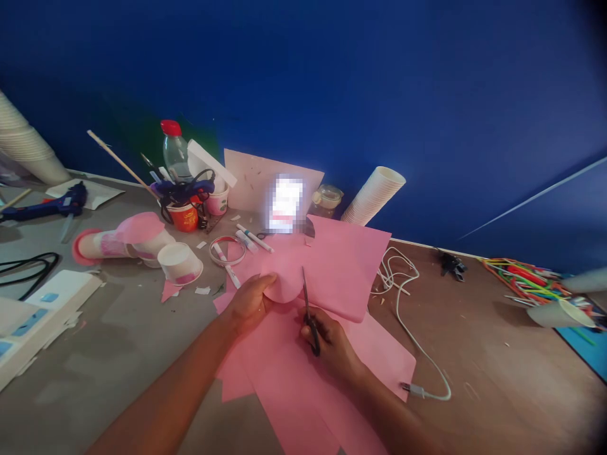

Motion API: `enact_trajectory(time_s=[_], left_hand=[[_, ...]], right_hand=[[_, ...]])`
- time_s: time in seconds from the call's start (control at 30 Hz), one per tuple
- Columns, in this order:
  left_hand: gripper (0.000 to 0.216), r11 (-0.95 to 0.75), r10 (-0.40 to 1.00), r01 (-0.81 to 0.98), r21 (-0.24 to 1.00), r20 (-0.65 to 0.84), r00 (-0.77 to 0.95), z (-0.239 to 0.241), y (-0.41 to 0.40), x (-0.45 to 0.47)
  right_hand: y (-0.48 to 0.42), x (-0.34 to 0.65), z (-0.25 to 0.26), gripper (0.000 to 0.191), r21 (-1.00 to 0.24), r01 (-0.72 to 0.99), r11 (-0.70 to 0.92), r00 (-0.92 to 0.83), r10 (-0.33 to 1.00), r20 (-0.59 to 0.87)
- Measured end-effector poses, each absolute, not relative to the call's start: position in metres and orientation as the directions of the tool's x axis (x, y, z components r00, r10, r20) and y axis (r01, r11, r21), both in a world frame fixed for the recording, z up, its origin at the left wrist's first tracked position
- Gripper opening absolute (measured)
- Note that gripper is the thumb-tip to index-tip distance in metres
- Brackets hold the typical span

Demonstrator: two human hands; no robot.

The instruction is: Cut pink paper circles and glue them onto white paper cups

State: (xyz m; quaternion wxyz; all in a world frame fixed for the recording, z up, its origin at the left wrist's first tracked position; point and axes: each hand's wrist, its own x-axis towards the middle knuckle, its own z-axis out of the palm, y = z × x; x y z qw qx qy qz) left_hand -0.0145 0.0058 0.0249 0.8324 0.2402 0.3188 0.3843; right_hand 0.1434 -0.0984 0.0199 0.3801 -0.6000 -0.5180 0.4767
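My left hand (pixel 249 302) pinches a rounded piece of pink paper (pixel 283 283), held up just above the table. My right hand (pixel 332 344) is closed around black-handled scissors (pixel 309 314), whose blades point upward along the right edge of that rounded piece. Beneath both hands lie several large pink paper sheets (pixel 346 265) spread over the grey-brown table (pixel 497 354).
A white cable (pixel 408 316) runs right of the sheets. Behind them are markers (pixel 253 238), a tape roll (pixel 227 249), cups with tools (pixel 183 212), a water bottle (pixel 174 151) and a stack of paper cups (pixel 374 193). A glue gun (pixel 47 205) lies far left, coloured straws (pixel 526 281) far right.
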Motion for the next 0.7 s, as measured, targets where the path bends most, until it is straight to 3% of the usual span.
enact_trajectory(time_s=[0.7], left_hand=[[0.021, 0.58, 0.789, -0.462, 0.671, -0.324, 0.521, 0.0269, 0.0091, -0.0188]], right_hand=[[-0.0979, 0.1429, 0.0195, 0.029, -0.949, 0.248, -0.193, 0.005, 0.98, -0.198]])
